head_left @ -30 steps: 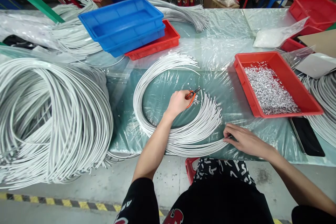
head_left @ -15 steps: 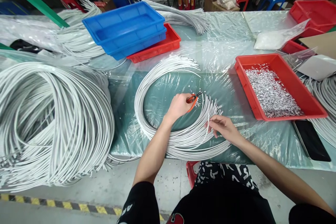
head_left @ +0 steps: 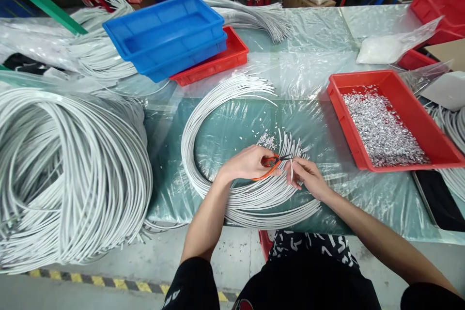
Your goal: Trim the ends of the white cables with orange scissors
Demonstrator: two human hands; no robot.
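My left hand [head_left: 247,163] grips small orange-handled snips [head_left: 271,163], their blades pointing right. My right hand [head_left: 304,178] pinches the end of one white cable [head_left: 291,169] and holds it upright at the snips' tip. Both hands hover over a ring-shaped bundle of white cables [head_left: 203,121] lying on the plastic-covered table [head_left: 312,58]. A small heap of silvery offcuts [head_left: 267,140] lies just beyond the hands, inside the ring.
A red tray [head_left: 339,106] of silvery scraps sits at right. Stacked blue trays [head_left: 163,34] on a red tray stand at the back. A big coil of white cable [head_left: 65,169] fills the left. More cable bundles, bags and red bins line the far edge.
My right hand came from the table's front edge, picked up one cable end and raised it. My left hand with the snips moved nearer to me and met it.
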